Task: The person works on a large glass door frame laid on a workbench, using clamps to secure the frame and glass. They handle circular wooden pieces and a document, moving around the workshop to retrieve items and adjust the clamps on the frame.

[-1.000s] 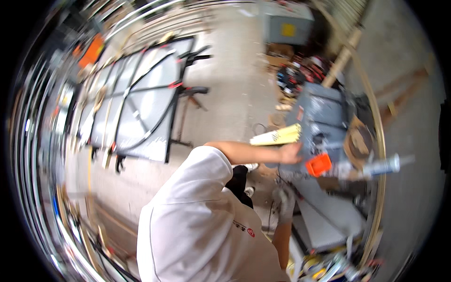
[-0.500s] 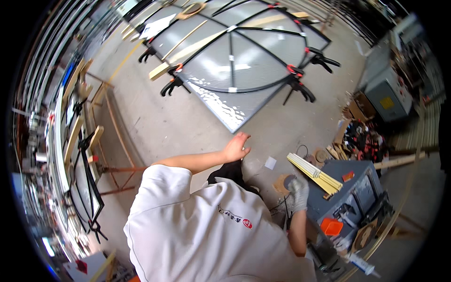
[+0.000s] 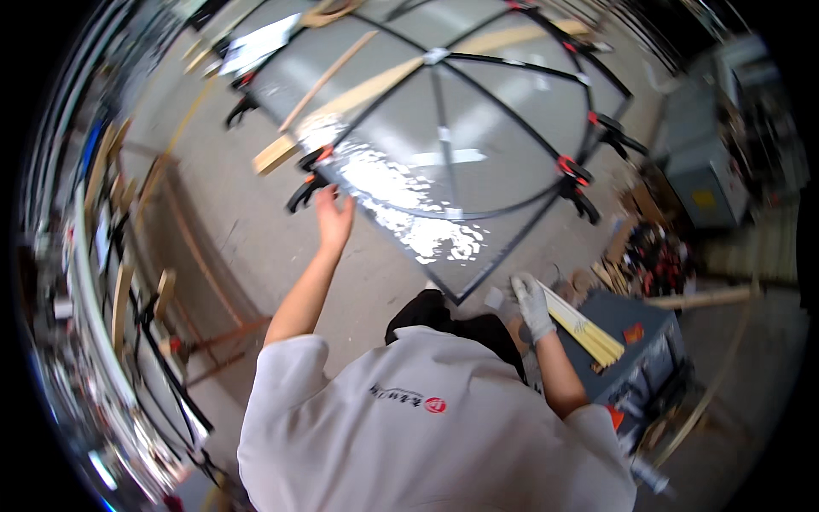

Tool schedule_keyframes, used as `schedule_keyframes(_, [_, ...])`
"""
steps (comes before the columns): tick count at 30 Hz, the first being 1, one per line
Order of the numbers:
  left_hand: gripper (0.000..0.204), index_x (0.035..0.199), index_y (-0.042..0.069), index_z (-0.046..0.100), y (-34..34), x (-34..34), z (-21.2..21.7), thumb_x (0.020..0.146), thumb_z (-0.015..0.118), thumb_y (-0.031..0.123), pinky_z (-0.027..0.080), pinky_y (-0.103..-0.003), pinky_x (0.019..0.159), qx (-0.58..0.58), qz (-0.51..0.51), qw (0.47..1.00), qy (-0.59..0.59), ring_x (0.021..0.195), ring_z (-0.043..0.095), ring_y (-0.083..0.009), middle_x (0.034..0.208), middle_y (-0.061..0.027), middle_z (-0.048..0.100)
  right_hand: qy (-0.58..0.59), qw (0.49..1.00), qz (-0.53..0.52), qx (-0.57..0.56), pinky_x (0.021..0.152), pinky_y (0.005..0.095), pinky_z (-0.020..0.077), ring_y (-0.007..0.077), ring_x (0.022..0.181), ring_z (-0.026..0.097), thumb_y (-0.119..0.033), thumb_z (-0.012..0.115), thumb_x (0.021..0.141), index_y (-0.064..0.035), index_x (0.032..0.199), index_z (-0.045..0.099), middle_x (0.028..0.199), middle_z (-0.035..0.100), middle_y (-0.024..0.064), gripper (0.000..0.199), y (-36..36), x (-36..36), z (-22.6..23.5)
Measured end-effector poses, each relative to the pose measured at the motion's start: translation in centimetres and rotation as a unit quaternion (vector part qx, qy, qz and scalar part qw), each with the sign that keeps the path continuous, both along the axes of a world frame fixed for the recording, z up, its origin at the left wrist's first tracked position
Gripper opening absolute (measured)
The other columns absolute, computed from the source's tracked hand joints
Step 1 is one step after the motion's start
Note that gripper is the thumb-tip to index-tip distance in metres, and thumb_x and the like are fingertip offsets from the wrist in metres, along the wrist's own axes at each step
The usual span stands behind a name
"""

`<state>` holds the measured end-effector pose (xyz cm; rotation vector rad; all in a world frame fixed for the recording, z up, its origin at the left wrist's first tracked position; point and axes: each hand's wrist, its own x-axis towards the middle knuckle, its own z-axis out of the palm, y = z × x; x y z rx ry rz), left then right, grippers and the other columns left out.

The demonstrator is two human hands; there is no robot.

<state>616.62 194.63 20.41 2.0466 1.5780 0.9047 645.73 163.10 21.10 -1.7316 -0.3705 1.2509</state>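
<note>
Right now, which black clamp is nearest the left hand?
The clamp beside the wooden bar's end, by the left hand; others sit farther up or across the panel.

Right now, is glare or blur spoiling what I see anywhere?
Head view: broken white glare covers part of the panel beside the left hand; the grey cabinet looks soft and slightly smeared; lens distortion curves things toward the rim, with black corners.
</note>
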Motion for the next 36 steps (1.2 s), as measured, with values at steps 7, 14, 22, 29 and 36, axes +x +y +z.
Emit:
schedule_keyframes(7, [0.031, 0.103, 0.0, 0.05, -8.7, 10.0, 3.3, 0.073, 0.058, 0.003, 0.043, -0.035, 0.081, -0.048, -0.256, 0.964, -0.053, 0.094, 0.051, -0.0287, 0.101, -0.0142, 0.052, -0.346, 0.937, -0.044, -0.007, 0.072, 0.0353, 0.0445, 0.0243, 0.078, 0.058, -0.029, 0.054, 0.085, -0.0017, 0.098, 0.059, 0.083, 0.062, 0.0151, 0.031, 3.3, 14.8, -2.3])
schedule_keyframes(14, [0.034, 0.105, -0.002, 0.05, -16.1, 14.3, 6.6, 0.072, 0.058, 0.002, 0.041, -0.037, 0.086, -0.144, -0.361, 0.921, -0.042, 0.101, 0.049, -0.0351, 0.108, -0.0187, 0.049, -0.304, 0.919, 0.224, -0.112, 0.063, 0.0358, 0.0451, 0.025, 0.069, 0.058, -0.034, 0.052, 0.083, -0.007, 0.096, 0.06, 0.081, 0.062, 0.0129, 0.031, 10.2, 30.3, -5.1])
schedule_keyframes(22, [0.035, 0.107, -0.002, 0.049, -18.4, 18.5, 7.5, 0.074, 0.058, 0.003, 0.044, -0.037, 0.082, -0.163, -0.223, 0.961, 0.004, 0.097, 0.052, -0.0345, 0.107, -0.0183, 0.05, -0.003, 0.943, 0.324, -0.073, 0.052, 0.0299, 0.0399, 0.0121, 0.056, 0.045, -0.049, 0.06, 0.076, -0.0057, 0.083, 0.058, 0.066, 0.05, -0.001, 0.044, 12.6, 32.3, -5.2])
schedule_keyframes(29, [0.032, 0.102, -0.001, 0.05, -18.9, 24.2, 9.2, 0.071, 0.059, 0.001, 0.043, -0.036, 0.082, -0.135, -0.189, 0.973, -0.008, 0.095, 0.052, -0.0325, 0.102, -0.0171, 0.052, -0.04, 0.958, 0.282, -0.039, 0.068, 0.0279, 0.0392, 0.0142, 0.074, 0.049, -0.031, 0.058, 0.077, -0.0043, 0.104, 0.059, 0.077, 0.056, 0.003, 0.037, 11.2, 33.3, -12.1])
schedule_keyframes(36, [0.029, 0.101, 0.0, 0.052, -19.1, 25.6, 8.6, 0.074, 0.06, 0.007, 0.045, -0.037, 0.081, -0.141, -0.219, 0.965, 0.023, 0.096, 0.052, -0.0336, 0.103, -0.0165, 0.052, -0.163, 0.952, 0.26, 0.016, 0.069, 0.033, 0.0434, 0.0226, 0.075, 0.056, -0.036, 0.052, 0.082, -0.0053, 0.107, 0.057, 0.081, 0.06, 0.0115, 0.04, 9.9, 31.9, -15.4])
